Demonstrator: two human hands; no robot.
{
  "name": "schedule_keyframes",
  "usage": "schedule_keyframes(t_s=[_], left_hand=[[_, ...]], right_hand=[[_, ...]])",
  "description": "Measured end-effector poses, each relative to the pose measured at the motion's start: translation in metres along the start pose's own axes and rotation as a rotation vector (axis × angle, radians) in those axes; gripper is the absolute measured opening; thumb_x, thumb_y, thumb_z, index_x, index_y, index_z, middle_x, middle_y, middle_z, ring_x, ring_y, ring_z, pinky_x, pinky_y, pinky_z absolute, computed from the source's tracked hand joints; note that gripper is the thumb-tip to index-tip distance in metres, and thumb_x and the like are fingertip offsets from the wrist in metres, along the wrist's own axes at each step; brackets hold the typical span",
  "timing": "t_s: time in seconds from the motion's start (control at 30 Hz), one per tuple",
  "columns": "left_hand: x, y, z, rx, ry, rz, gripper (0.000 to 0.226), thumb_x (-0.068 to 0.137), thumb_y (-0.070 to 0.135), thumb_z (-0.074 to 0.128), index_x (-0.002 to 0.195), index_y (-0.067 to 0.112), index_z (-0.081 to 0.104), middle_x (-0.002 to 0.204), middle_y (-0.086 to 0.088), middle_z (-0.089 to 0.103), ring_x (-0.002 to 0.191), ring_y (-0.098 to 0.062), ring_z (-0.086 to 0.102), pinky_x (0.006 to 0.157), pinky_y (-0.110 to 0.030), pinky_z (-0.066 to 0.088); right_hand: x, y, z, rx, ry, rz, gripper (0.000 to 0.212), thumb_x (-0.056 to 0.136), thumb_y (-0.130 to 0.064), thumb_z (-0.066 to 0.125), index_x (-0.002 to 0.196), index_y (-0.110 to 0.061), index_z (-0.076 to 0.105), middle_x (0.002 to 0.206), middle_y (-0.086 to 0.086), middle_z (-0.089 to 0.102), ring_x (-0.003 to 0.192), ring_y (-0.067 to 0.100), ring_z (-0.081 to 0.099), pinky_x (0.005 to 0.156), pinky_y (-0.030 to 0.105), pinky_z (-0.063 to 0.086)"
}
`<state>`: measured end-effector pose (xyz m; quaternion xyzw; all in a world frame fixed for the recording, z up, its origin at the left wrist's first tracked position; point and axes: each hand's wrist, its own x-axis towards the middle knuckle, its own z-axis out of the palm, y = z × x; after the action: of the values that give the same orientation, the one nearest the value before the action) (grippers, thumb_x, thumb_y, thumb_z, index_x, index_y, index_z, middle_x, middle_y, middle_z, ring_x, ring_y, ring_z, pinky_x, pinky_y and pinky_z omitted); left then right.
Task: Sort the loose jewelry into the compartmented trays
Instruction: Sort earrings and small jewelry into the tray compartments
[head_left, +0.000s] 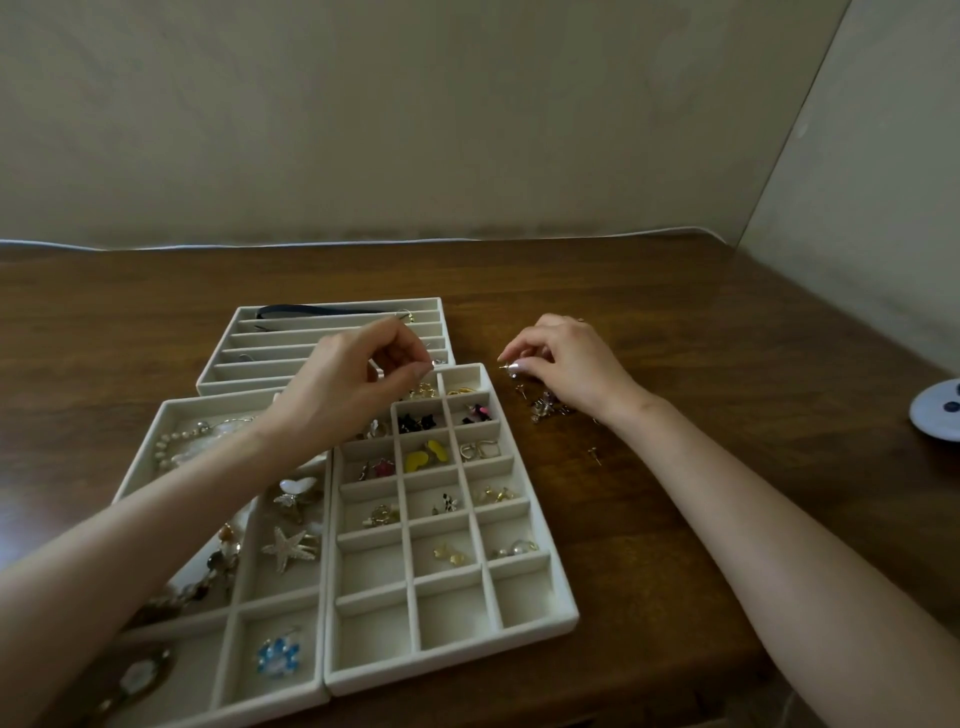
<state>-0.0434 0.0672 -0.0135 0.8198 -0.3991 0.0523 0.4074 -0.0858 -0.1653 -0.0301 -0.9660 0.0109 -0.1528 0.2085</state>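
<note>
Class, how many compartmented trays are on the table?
3: the long-slot tray at the back, the large-compartment tray at front left, the small-grid tray right of it. No others show.

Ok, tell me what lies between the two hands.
The head view shows the grid tray's far corner between left hand and right hand, plus bare table wood.

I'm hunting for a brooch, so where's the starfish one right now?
Head view, lower left: the starfish brooch lies in the left-hand tray, just this side of the white butterfly piece, beside the grid tray.
</note>
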Motion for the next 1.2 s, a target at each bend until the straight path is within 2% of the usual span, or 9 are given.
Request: schedule_keyframes(t_s=[0.1,0.23,0.3,0.4,0.53,0.8,0.93,1.07,1.2], left_hand=[[0.000,0.000,0.000,0.000,0.004,0.008,0.005,0.087,0.014,0.061,0.090,0.017,0.062,0.082,0.009,0.063,0.075,0.001,0.058,0.064,-0.010,0.045],[0.001,-0.001,0.000,-0.005,0.005,0.016,0.005,0.087,0.014,0.062,0.089,0.018,0.062,0.081,0.009,0.063,0.075,0.000,0.058,0.063,-0.011,0.045],[0.001,-0.001,0.000,-0.012,-0.003,0.023,0.006,0.086,0.014,0.062,0.089,0.019,0.062,0.081,0.009,0.063,0.075,-0.001,0.059,0.063,-0.011,0.046],[0.001,0.000,0.000,-0.026,-0.011,0.040,0.007,0.086,0.014,0.062,0.090,0.019,0.062,0.082,0.009,0.063,0.075,-0.003,0.059,0.062,-0.013,0.047],[0.001,-0.001,0.001,-0.022,-0.030,0.054,0.013,0.085,0.015,0.063,0.096,0.021,0.059,0.086,0.008,0.062,0.077,-0.005,0.059,0.064,-0.016,0.049],[-0.001,0.000,0.002,-0.053,-0.081,0.035,0.020,0.081,0.026,0.065,0.098,0.023,0.055,0.086,0.008,0.063,0.078,-0.004,0.060,0.066,-0.019,0.051],[-0.002,0.006,0.004,-0.116,-0.136,0.029,0.040,0.070,0.042,0.064,0.101,0.018,0.055,0.088,0.007,0.066,0.080,-0.005,0.064,0.067,-0.021,0.053],[-0.002,0.007,0.004,-0.181,-0.119,0.030,0.032,0.069,0.034,0.067,0.094,0.017,0.056,0.084,0.002,0.066,0.074,-0.009,0.065,0.063,-0.022,0.053],[0.000,0.005,0.004,-0.202,-0.116,0.000,0.029,0.070,0.029,0.068,0.092,0.013,0.058,0.083,-0.001,0.067,0.074,-0.013,0.065,0.065,-0.025,0.055]], right_hand=[[0.000,0.000,0.000,-0.014,0.000,0.015,0.008,0.087,-0.024,0.065,0.093,-0.020,0.069,0.100,-0.002,0.060,0.093,0.008,0.051,0.085,0.025,0.045],[0.001,0.002,-0.001,0.008,0.014,0.040,0.006,0.087,-0.023,0.065,0.089,-0.018,0.067,0.098,-0.003,0.063,0.096,0.008,0.053,0.086,0.023,0.040],[0.000,0.000,-0.007,0.158,0.044,0.064,0.005,0.087,-0.020,0.065,0.090,-0.017,0.067,0.093,-0.006,0.065,0.090,0.005,0.058,0.084,0.022,0.045],[-0.003,-0.009,-0.020,0.498,0.058,0.069,0.003,0.085,-0.015,0.067,0.088,-0.015,0.067,0.085,-0.006,0.067,0.077,0.001,0.062,0.070,0.016,0.048],[-0.009,-0.021,-0.026,0.753,-0.020,0.034,0.005,0.083,-0.012,0.068,0.087,-0.009,0.067,0.078,0.000,0.069,0.071,0.008,0.064,0.065,0.019,0.052],[-0.014,-0.036,-0.016,0.831,-0.169,-0.021,0.003,0.083,-0.008,0.066,0.084,-0.010,0.065,0.076,-0.002,0.067,0.069,0.003,0.063,0.065,0.017,0.052],[-0.016,-0.047,-0.008,0.803,-0.179,-0.079,0.004,0.080,-0.008,0.070,0.083,-0.009,0.066,0.082,0.003,0.066,0.075,0.008,0.063,0.068,0.019,0.052],[-0.019,-0.054,-0.002,0.837,-0.167,-0.107,0.007,0.082,-0.007,0.069,0.085,-0.001,0.067,0.082,0.007,0.066,0.073,0.009,0.063,0.065,0.017,0.050],[-0.020,-0.053,-0.005,0.840,-0.175,-0.105,0.013,0.089,-0.013,0.061,0.087,-0.003,0.069,0.077,0.000,0.066,0.068,0.010,0.059,0.059,0.019,0.048]])
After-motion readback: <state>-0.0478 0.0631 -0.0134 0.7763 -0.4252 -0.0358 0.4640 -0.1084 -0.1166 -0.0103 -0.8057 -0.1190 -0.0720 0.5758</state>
